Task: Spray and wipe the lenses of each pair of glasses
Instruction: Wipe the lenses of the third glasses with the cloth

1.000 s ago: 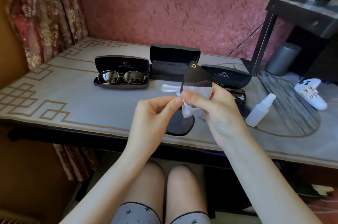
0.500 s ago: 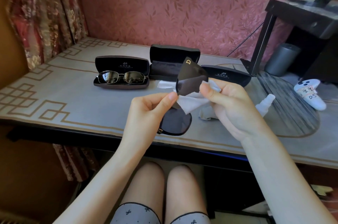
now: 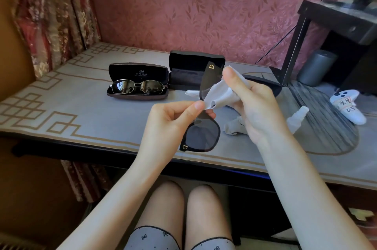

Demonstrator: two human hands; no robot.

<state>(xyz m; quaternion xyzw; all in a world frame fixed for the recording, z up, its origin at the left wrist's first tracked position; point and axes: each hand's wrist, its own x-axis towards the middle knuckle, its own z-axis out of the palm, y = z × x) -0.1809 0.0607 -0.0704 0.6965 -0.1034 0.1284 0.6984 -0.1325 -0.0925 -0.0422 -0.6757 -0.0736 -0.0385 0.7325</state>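
Above the near edge of the table (image 3: 81, 111), my left hand (image 3: 171, 123) is pinching the black sunglasses (image 3: 201, 137) at the bridge and my right hand (image 3: 257, 111) is pinching the cloth (image 3: 221, 94) over the upper lens, so hard rubbing could twist them loose.

One head-worn wide-angle cam, looking fwd/down at table (image 3: 81, 107) edge, close up.

Sunglasses (image 3: 202, 137) held over the near edge of the surface (image 3: 81, 107), three cases behind.
The left hand (image 3: 169, 123) and right hand (image 3: 255, 107) hold sunglasses and cloth (image 3: 220, 94) between them. To the left, glasses (image 3: 137, 86) lie in the left case (image 3: 138, 72); the middle case (image 3: 195, 66) sits just right of it; the right case (image 3: 275, 88) is behind the right hand. The spray bottle (image 3: 295, 117) and controller (image 3: 348, 107) lie farther right.
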